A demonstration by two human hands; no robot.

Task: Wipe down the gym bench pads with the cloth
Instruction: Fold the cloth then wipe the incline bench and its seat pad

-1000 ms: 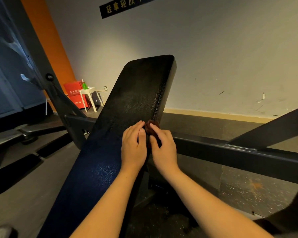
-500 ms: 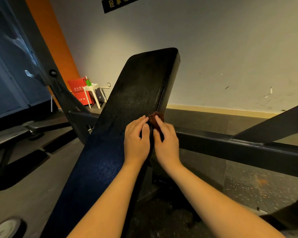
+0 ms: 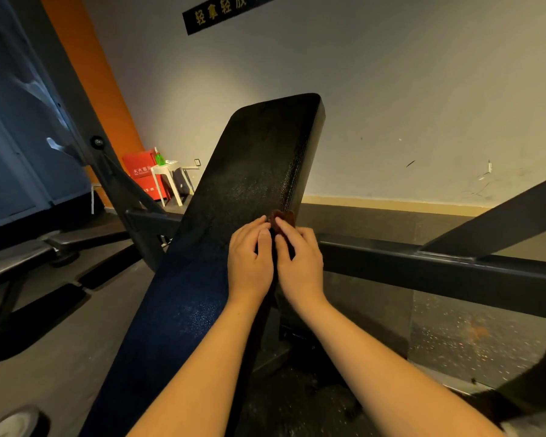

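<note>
While I watch through the head camera, the left hand (image 3: 249,263) lies flat on the slanted black bench pad (image 3: 256,159), fingers straight and together, tips touching the small brown cloth (image 3: 281,217). The right hand (image 3: 300,263) curls its fingers over that cloth, gripping it against the pad's right edge, just above a dark steel bar (image 3: 423,266).

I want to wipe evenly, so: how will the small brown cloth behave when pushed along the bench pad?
The brown cloth looks bunched into a small wad at the right edge of the bench pad, so it is probably soft and floppy. Being so small, it is likely light. On the pebbled pad it may drag rather than slide.
</note>
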